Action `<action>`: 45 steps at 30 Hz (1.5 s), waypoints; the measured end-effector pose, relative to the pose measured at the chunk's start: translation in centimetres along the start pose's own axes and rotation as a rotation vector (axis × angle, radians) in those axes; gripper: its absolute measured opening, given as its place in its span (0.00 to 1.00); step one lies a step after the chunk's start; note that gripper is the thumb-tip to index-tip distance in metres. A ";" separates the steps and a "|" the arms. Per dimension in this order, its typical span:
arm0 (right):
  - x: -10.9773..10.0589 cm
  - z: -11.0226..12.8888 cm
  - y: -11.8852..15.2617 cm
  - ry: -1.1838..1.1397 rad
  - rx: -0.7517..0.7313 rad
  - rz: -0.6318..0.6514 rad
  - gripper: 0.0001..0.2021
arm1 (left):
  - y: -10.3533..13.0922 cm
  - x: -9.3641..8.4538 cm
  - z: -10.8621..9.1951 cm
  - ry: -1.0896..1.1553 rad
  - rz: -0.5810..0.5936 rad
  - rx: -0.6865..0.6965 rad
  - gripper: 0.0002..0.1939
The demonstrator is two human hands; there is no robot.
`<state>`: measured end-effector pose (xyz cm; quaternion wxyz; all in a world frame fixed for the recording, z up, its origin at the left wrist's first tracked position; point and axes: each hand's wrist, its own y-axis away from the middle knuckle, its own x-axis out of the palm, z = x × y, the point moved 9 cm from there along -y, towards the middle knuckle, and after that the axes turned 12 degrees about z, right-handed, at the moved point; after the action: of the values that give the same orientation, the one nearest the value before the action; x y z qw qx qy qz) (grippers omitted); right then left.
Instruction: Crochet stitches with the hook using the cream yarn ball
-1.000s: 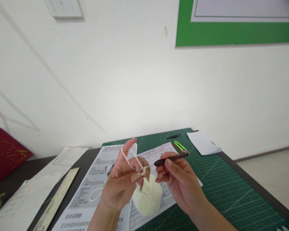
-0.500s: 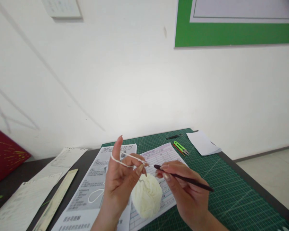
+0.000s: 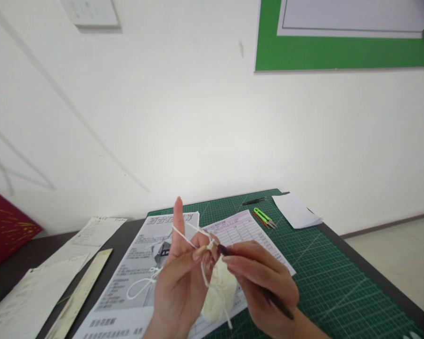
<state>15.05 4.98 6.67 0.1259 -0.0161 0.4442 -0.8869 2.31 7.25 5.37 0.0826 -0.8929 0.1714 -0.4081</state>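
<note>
My left hand [image 3: 182,282] pinches a small piece of white yarn work [image 3: 210,245] between thumb and fingers, its index finger raised with a yarn strand [image 3: 183,237] looped round it. A loose yarn tail dangles below the pinch. In my right hand [image 3: 268,278] is a crochet hook with a dark handle [image 3: 281,303], held like a pen. The hook's tip meets the yarn at the left fingertips; its exact place in the stitch is too small to tell. Beneath the hands sits a cream yarn ball [image 3: 217,301], partly hidden by them.
Printed sheets [image 3: 109,301] and a form [image 3: 240,230] lie on a green cutting mat [image 3: 339,282]. Green thread snips [image 3: 265,217], a dark slim tool [image 3: 254,201] and white paper [image 3: 297,212] are behind. A ruler [image 3: 81,292] and a red item [image 3: 7,230] are leftward.
The right hand has moved down and left, bringing the hook's tip against the yarn in the left hand. The left palm has turned more toward the camera, and a yarn tail now hangs down.
</note>
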 end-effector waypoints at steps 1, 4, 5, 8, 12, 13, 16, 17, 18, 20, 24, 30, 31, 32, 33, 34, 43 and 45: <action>-0.3 -0.9 -0.1 -0.116 0.071 -0.058 0.19 | 0.0 0.0 0.1 0.056 0.011 -0.026 0.47; 0.3 -3.8 0.0 -0.562 0.281 -0.164 0.08 | 0.0 0.2 0.2 0.129 0.081 -0.067 0.49; 1.0 -4.5 0.0 -0.700 0.334 -0.168 0.06 | -0.1 0.3 0.2 0.125 0.112 -0.079 0.48; 2.7 -5.5 0.1 -0.975 0.444 -0.134 0.05 | -0.1 0.6 0.3 0.102 0.190 -0.115 0.48; 3.5 -5.6 0.2 -1.098 0.506 -0.110 0.08 | -0.1 1.0 0.2 0.125 0.243 -0.108 0.50; 3.5 -5.5 0.2 -1.101 0.510 -0.105 0.08 | -0.1 1.1 0.2 0.121 0.260 -0.109 0.50; 3.1 -5.1 -0.1 -1.077 0.486 -0.087 0.07 | 0.0 1.4 0.4 0.111 0.301 -0.138 0.51; 2.9 -4.9 -0.2 -1.061 0.473 -0.084 0.06 | 0.1 1.4 0.5 0.114 0.305 -0.143 0.51; 2.7 -4.8 -0.3 -1.042 0.465 -0.087 0.06 | 0.1 1.4 0.5 0.118 0.306 -0.147 0.51; 2.2 -4.6 -0.4 -1.007 0.452 -0.094 0.06 | 0.1 1.5 0.6 0.116 0.306 -0.153 0.50; 1.6 -4.3 -0.8 -0.948 0.427 -0.079 0.06 | 0.0 1.8 0.4 0.107 0.326 -0.143 0.46; 1.0 -3.7 -1.0 -0.916 0.397 -0.071 0.05 | -0.1 1.8 0.8 0.164 0.362 -0.127 0.44; 1.0 -3.7 -1.0 -0.912 0.400 -0.073 0.06 | -0.1 1.9 0.8 0.167 0.379 -0.107 0.44; 0.9 -3.6 -1.0 -0.908 0.401 -0.074 0.06 | -0.2 1.9 0.7 0.166 0.393 -0.086 0.44; 0.9 -3.6 -1.0 -0.903 0.399 -0.075 0.06 | -0.2 1.9 0.6 0.165 0.402 -0.066 0.44; 0.8 -3.6 -1.0 -0.896 0.396 -0.074 0.06 | -0.2 1.8 0.5 0.162 0.402 -0.057 0.44; 0.4 -3.4 -1.1 -0.807 0.366 -0.065 0.06 | -0.2 1.5 0.5 0.114 0.369 -0.073 0.44; 0.3 -3.2 -1.1 -0.772 0.362 -0.056 0.06 | -0.2 1.5 0.6 0.117 0.366 -0.071 0.45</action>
<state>14.08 8.03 5.53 0.2596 -0.3364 0.2011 -0.8826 3.72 6.91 6.13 0.1136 -0.8241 0.3496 -0.4310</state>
